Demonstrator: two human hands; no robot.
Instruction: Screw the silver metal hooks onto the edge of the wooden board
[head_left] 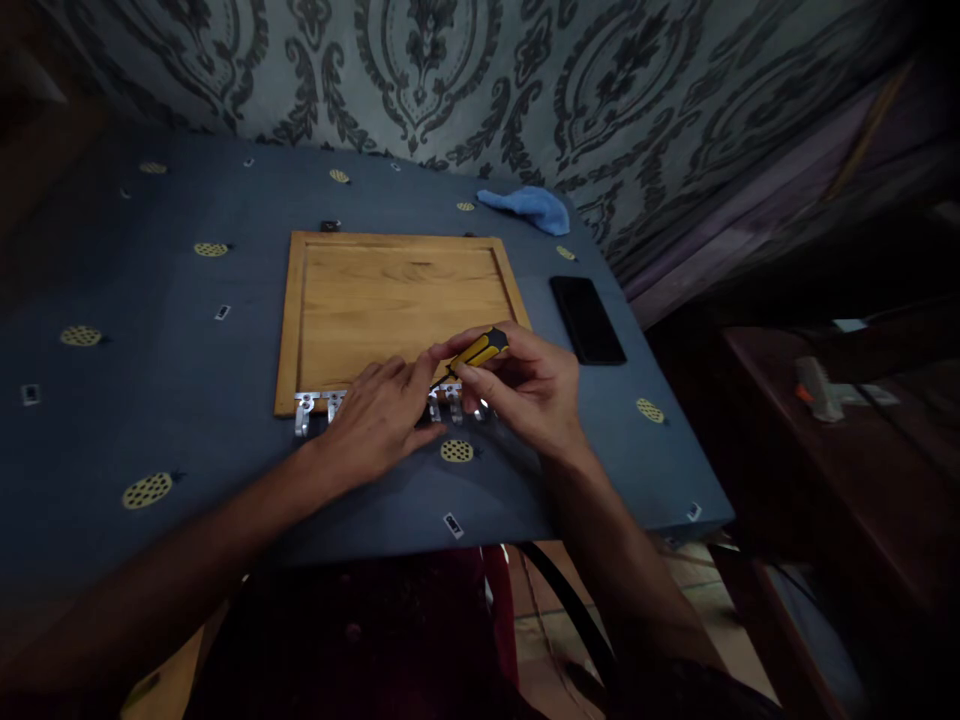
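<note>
A wooden framed panel (397, 290) lies on the table, with a metal rail of hooks (306, 402) along its near edge. My left hand (379, 415) rests over the middle of this rail, its fingers on the panel's edge and its thumb on the near side, gripping it. Part of the rail is hidden beneath that hand. In my right hand (532, 385) is a screwdriver (480, 350) with a yellow and black handle, pinched between thumb and fingers. Its shaft slants down and left to the rail, beside my left fingertips; the tip is hard to make out.
A black phone (587, 320) lies right of the panel. Behind it is a crumpled blue cloth (529, 207). A small dark object (330, 226) sits beyond the panel's far edge. The blue tablecloth (180, 380) has pineapple prints, and a patterned curtain (420, 70) hangs behind.
</note>
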